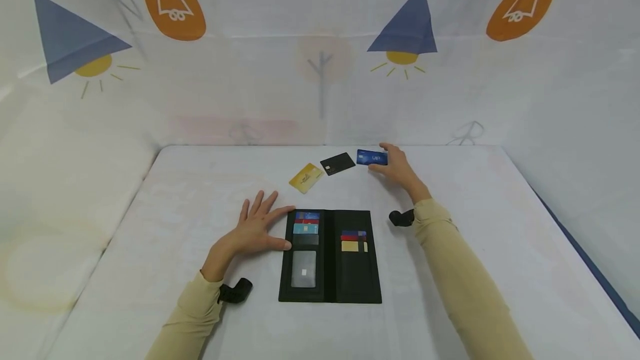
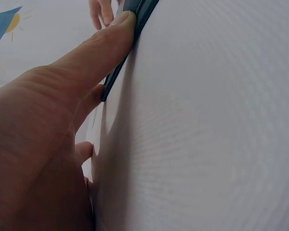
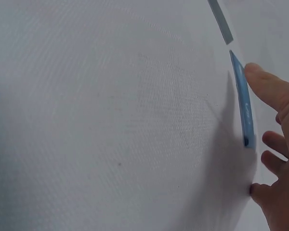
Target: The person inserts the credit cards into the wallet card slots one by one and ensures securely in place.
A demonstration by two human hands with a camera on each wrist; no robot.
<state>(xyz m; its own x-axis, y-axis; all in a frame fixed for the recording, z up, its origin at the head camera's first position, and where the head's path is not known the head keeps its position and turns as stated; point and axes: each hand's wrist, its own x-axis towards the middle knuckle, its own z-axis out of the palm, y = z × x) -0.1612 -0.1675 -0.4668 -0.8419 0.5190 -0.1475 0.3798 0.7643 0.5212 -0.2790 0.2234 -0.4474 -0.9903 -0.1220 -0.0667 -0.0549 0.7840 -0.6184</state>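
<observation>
A black card wallet point(image 1: 330, 282) lies unfolded on the table, cards showing in the slots of both halves and a clear window on its left half. My left hand point(image 1: 252, 232) rests at its left edge, fingers spread; the thumb point(image 2: 120, 29) touches the wallet's edge in the left wrist view. Beyond the wallet, my right hand point(image 1: 397, 165) pinches a blue card point(image 1: 369, 157) marked "VIP" by its long edges, between thumb and index finger. In the right wrist view, the thumb point(image 3: 265, 82) overlaps the card's edge, which sits close over the tabletop.
A black card point(image 1: 337, 164) lies just left of the blue one, with a yellow card point(image 1: 306, 178) farther left. Behind the white table point(image 1: 200, 171) hangs a white curtain point(image 1: 240, 88) printed with lamps and bulbs. Black wrist cameras point(image 1: 236, 291) sit under both sleeves.
</observation>
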